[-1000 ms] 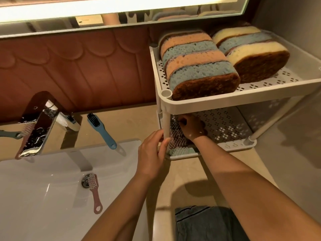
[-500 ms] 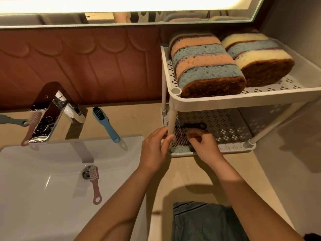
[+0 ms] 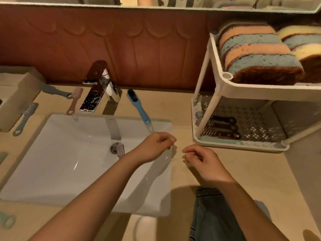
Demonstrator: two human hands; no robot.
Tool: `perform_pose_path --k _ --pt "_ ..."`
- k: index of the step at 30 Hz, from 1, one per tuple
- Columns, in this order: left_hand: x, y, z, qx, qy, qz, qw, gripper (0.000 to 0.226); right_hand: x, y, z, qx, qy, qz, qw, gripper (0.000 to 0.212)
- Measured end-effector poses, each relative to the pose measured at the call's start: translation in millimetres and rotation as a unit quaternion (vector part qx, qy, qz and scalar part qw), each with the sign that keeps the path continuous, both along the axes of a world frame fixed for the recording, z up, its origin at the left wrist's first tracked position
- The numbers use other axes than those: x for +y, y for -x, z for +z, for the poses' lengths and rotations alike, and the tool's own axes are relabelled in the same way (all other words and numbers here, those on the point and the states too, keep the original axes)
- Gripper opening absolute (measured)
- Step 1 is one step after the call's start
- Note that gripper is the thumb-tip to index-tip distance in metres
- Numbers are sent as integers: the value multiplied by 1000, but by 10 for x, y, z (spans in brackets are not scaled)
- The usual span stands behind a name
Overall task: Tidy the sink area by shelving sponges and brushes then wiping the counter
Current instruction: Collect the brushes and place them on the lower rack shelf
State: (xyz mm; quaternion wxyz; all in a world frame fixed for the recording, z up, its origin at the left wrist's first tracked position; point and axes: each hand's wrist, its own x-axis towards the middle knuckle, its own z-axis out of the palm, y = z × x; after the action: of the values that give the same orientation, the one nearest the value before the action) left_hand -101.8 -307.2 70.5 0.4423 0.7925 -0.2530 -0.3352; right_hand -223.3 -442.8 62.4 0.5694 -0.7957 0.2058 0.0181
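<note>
A white two-tier rack (image 3: 225, 87) stands on the counter at the right. Its top shelf holds several sponges (image 3: 257, 54) on edge. Dark brushes (image 3: 222, 127) lie on the lower shelf. A blue brush (image 3: 139, 108) lies behind the sink (image 3: 52, 171), its handle over the rim. A pink brush (image 3: 120, 150) rests by the drain. Another pink brush (image 3: 74, 101) and two grey-blue brushes (image 3: 55, 92) (image 3: 25, 117) lie left of the tap. My left hand (image 3: 154, 146) hovers over the sink's right edge, loosely curled and empty. My right hand (image 3: 203, 160) hovers over the counter, empty.
A chrome tap (image 3: 99, 87) stands behind the sink. A cardboard box (image 3: 15, 94) sits at the far left. A blue striped cloth (image 3: 212, 216) lies on the counter near the front edge. Small pale objects (image 3: 7, 221) lie at the left front.
Both hands have pulled back from the rack's lower shelf toward me, leaving the brush there. The view has swung left, showing more of the sink and counter.
</note>
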Motion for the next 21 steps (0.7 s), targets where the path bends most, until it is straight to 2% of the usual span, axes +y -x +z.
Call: perform_pose_path --k 7,10,13,17,21 --pt "1138 -69 -124 66 -68 85 992 25 620 -313 -217 55 26 83 995 17" --pt "1613 -113 -219 69 -84 134 985 26 925 -484 -359 73 52 118 989 13" --pt "1950 -159 -272 60 -102 188 975 17 1149 -639 -524 116 84 138 980 9" --pt "2523 -275 -392 13 -141 222 965 17 1607 -916 -779 170 86 172 967 17" --pt "3015 -460 -439 -65 -201 259 942 30 1924 -1145 -1086 186 89 174 963 12"
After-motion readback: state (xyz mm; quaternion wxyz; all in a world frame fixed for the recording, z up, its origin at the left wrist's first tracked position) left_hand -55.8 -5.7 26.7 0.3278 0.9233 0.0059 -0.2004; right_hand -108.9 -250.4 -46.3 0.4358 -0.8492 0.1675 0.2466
